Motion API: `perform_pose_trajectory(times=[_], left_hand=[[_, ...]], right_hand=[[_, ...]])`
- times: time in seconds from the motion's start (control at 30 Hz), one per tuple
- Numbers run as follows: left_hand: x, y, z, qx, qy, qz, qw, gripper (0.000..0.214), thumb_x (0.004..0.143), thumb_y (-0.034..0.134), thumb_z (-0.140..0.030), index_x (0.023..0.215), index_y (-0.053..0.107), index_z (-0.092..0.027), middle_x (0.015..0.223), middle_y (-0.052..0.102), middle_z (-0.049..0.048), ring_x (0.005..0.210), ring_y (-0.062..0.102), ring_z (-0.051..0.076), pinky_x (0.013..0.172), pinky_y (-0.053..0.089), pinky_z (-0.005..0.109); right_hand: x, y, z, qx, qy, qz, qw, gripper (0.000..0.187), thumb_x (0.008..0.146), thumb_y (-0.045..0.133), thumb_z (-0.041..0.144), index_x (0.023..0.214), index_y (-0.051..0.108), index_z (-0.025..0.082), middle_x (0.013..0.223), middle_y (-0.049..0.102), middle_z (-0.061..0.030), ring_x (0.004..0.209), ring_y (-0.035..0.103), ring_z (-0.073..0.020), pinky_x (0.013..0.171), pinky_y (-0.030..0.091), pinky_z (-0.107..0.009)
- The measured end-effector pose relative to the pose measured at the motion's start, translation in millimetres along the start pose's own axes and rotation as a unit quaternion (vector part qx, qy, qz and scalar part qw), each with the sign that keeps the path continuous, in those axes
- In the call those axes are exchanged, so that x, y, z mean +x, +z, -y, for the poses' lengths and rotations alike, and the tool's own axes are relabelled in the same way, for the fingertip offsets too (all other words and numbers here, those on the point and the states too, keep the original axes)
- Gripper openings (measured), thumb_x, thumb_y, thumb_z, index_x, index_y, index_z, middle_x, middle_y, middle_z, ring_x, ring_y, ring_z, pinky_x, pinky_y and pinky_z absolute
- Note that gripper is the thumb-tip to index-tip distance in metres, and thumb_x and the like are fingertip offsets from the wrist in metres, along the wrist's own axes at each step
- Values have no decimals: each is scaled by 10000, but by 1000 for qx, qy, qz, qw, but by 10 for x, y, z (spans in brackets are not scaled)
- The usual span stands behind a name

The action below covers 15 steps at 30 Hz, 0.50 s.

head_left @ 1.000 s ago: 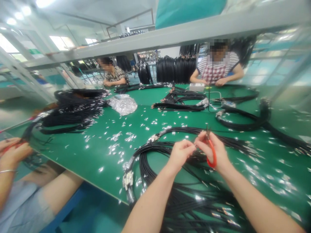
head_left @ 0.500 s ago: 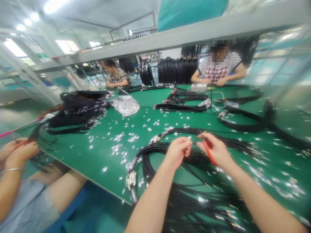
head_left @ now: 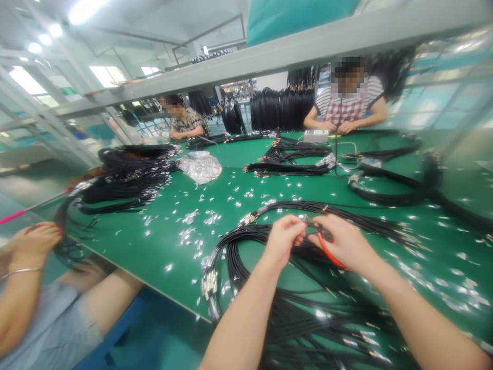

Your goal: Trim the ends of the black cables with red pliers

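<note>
My left hand (head_left: 284,237) is closed in a pinch over the near bundle of black cables (head_left: 269,288), holding a thin cable end. My right hand (head_left: 342,241) is closed round red-handled cutters (head_left: 327,251), whose tip points left at the pinched cable end between my two hands. The two hands almost touch above the green table (head_left: 162,241). The black cables loop under both forearms and trail toward me.
Small silver clippings litter the green table. A clear bag of metal parts (head_left: 200,167) lies at the back left, beside another black cable pile (head_left: 123,177). More cable loops (head_left: 292,159) lie further back. Two people sit across; another person's hand (head_left: 34,244) works at my left.
The red-handled cutters have tilted from upright to pointing left at my left hand. Both hands have drawn closer together. The person at my left has lowered a hand slightly.
</note>
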State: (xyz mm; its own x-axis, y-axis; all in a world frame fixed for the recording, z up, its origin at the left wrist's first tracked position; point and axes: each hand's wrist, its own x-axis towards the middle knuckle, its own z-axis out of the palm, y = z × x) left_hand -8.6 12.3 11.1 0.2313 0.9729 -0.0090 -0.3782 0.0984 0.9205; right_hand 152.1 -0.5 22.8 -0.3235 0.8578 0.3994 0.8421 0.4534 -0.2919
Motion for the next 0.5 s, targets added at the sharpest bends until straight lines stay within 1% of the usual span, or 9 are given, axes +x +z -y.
perform_pose_trajectory(times=[0.23,0.4,0.5], left_hand=[[10,-1,50,52,20,-20,998,174,642,648,-286,689,567,-138,533,506,-29,470,436,60,471,329,197],[0,9,58,102,66,-37,992,141,648,638,-269,673,579,-143,537,510,-32,493,443,68,495,348,203],[-10,11,43,105,85,-47,990,133,648,641,-265,667,585,-146,547,514,-31,502,445,69,497,347,204]], right_hand=[[2,-52,46,3,5,16,1000,271,763,566,343,980,616,189,807,636,-73,678,595,-194,619,468,-300],[11,-60,38,30,17,38,999,292,758,573,381,983,620,200,815,646,-63,645,591,-182,585,455,-285],[25,-76,-3,46,21,56,997,284,760,569,410,960,624,215,773,649,-42,631,587,-181,564,443,-276]])
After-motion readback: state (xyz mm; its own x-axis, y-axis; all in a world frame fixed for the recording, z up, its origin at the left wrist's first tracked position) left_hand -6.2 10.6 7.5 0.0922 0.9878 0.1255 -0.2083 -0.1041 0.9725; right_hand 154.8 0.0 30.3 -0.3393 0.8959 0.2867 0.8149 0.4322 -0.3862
